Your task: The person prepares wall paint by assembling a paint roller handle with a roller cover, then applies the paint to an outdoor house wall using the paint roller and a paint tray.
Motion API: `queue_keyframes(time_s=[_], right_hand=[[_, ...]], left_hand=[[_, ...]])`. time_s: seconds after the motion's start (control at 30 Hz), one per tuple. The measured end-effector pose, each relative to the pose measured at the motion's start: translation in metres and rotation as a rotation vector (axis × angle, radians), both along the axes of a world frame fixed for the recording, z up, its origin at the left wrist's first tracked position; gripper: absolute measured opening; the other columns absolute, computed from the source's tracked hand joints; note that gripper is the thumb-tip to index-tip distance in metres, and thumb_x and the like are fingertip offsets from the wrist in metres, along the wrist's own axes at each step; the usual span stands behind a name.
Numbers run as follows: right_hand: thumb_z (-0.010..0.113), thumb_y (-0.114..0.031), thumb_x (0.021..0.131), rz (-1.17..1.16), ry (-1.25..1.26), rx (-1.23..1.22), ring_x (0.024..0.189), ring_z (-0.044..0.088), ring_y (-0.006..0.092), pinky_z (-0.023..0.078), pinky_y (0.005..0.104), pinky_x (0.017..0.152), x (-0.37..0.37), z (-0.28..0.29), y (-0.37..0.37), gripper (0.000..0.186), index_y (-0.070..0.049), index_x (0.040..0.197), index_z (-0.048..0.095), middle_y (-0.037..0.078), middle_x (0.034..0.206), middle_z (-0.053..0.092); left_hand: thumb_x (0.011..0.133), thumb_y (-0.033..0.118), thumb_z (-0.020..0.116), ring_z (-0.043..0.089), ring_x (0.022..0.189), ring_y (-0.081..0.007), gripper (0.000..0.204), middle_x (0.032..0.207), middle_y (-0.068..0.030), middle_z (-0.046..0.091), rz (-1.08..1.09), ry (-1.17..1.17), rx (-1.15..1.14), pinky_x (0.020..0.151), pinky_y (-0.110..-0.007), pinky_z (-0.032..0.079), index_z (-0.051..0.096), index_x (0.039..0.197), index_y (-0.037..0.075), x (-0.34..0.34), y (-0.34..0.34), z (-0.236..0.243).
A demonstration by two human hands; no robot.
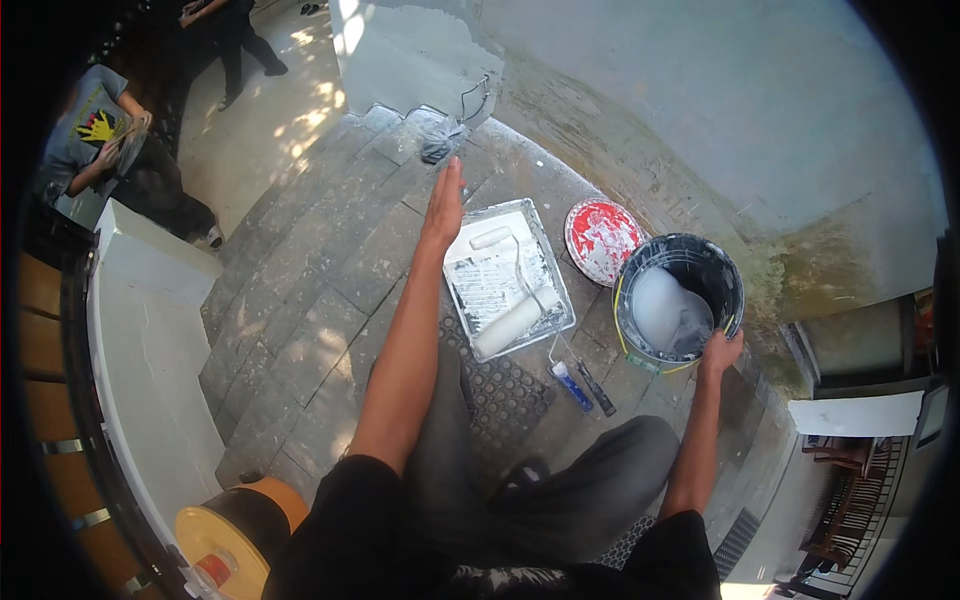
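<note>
Drum [215, 550] with a yellow lid stood nearest, at the lower left. Beyond the knees, a blue handle [572, 387] and a black handle [597, 388] lay side by side on the paved floor [300, 290], pointing toward the person, presumably for easy reach. Right hand [722, 350]: grip clamped on the near rim of the black bucket [708, 268], probably to steady it; white paint [655, 310] was visible inside. Left of the bucket, the paint tray [478, 290] held a large roller [515, 323] and a small roller [490, 238], apparently resting there to keep wet paint off the floor. A red, paint-smeared lid [604, 240] lay just beyond, between tray and bucket. Left hand [445, 205]: grip empty, fingers straight and together, extended past the tray's far left corner. A grey plastic bag [437, 143] lay beyond the fingertips, near the wall [690, 110]. A seated person [100, 140] was noted well apart, upper left.
</note>
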State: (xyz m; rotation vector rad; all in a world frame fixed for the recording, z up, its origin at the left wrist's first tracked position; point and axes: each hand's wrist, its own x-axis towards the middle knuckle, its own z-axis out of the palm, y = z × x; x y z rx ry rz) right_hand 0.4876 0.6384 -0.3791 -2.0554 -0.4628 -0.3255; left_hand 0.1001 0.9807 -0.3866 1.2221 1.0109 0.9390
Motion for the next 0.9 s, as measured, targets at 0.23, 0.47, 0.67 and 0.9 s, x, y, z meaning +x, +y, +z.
queue_keyframes(time_s=[0.23,0.47,0.67,0.9], right_hand=[[0.053,-0.007,0.067,0.078,-0.109,-0.159,0.068,0.059,0.0349,0.045,0.0421,0.068,-0.024,0.000,0.111,0.020,0.000,0.086,0.054,0.018,0.073,0.059],[0.053,-0.008,0.066,0.153,-0.074,-0.170,0.070,0.059,0.0377,0.044,0.0439,0.068,-0.052,-0.002,0.171,0.017,-0.001,0.082,0.052,0.019,0.073,0.060],[0.054,-0.009,0.065,0.147,-0.044,-0.176,0.072,0.060,0.0390,0.045,0.0441,0.069,-0.077,-0.007,0.194,0.022,-0.001,0.085,0.055,0.020,0.075,0.061],[0.054,-0.010,0.065,0.108,-0.032,-0.112,0.075,0.061,0.0402,0.045,0.0451,0.071,-0.084,-0.007,0.194,0.025,-0.001,0.088,0.056,0.021,0.077,0.063]], left_hand=[[0.083,0.074,0.027,0.036,0.123,-0.0345,0.087,0.130,-0.0232,0.041,0.077,-0.006,-0.004,0.094,-0.052,0.037,0.036,0.137,0.006,-0.035,0.000,0.008],[0.082,0.075,0.027,0.036,0.123,-0.0350,0.089,0.131,-0.0233,0.039,0.120,0.008,-0.031,0.093,-0.052,0.038,0.031,0.139,0.006,-0.041,0.004,0.007],[0.082,0.075,0.027,0.036,0.123,-0.0350,0.090,0.132,-0.0238,0.039,0.132,0.007,-0.018,0.092,-0.051,0.039,0.029,0.140,0.005,-0.046,0.004,0.008],[0.083,0.074,0.026,0.036,0.124,-0.0353,0.090,0.132,-0.0244,0.038,0.135,0.006,-0.013,0.092,-0.050,0.039,0.028,0.140,0.004,-0.047,0.003,0.009]])
